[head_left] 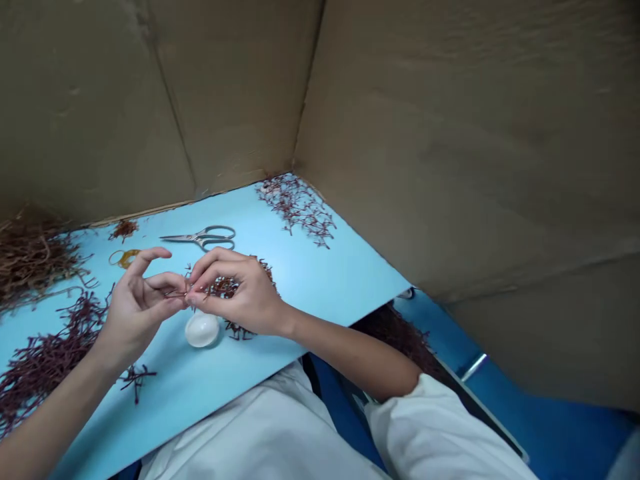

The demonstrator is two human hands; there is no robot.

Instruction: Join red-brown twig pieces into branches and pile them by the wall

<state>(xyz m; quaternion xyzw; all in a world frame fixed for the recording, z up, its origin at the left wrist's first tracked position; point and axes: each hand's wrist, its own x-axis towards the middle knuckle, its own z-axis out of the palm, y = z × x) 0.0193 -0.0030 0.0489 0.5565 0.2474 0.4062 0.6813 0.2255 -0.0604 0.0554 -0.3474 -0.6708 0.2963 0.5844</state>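
Note:
My left hand (133,307) pinches one end of a thin reddish-brown branching sprig (176,294) between thumb and a finger, its index finger raised. Tips of my right hand (253,293) close on the same sprig, touching the left fingertips. Just below the hands sits a small white round dish (202,331); its contents I cannot make out. A heap of short brown sprigs (241,331) lies partly hidden beneath my right hand. Beside my left forearm spreads a pile of dark purplish sprigs (65,347), with a loose sprig (137,381) near it.
Beyond the hands lie grey scissors (197,237), a yellow ring-like item (125,258) and a small brown clump (123,229). A brown tangle (35,260) is at left, spread sprigs (305,210) in the far corner. Cardboard walls (240,93) border the light-blue tabletop (300,287).

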